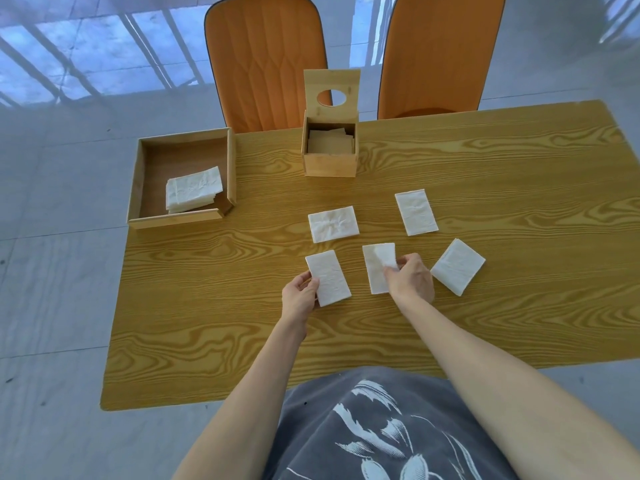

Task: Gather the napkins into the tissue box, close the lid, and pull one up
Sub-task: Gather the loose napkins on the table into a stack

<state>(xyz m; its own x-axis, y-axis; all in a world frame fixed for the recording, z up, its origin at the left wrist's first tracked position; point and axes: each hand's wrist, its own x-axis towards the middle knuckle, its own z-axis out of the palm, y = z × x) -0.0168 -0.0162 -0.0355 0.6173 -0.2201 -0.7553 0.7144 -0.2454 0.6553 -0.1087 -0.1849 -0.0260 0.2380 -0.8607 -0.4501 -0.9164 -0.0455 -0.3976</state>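
Note:
Several white folded napkins lie on the wooden table (485, 306). My left hand (299, 295) pinches the left edge of the near-left napkin (328, 278), which lies flat. My right hand (412, 279) grips the near-middle napkin (377, 268) and has its right edge lifted and curled. Other napkins rest at centre (333, 224), far right (416, 212) and near right (458, 266). The bamboo tissue box (329, 164) stands at the table's far edge. Its lid (332, 93), with an oval hole, stands upright and open. Napkins lie inside the box.
A shallow bamboo tray (138, 188) sits at the table's far left corner with a stack of napkins (194, 189) in it. Two orange chairs (266, 60) stand behind the table. My grey printed shirt fills the bottom of the view.

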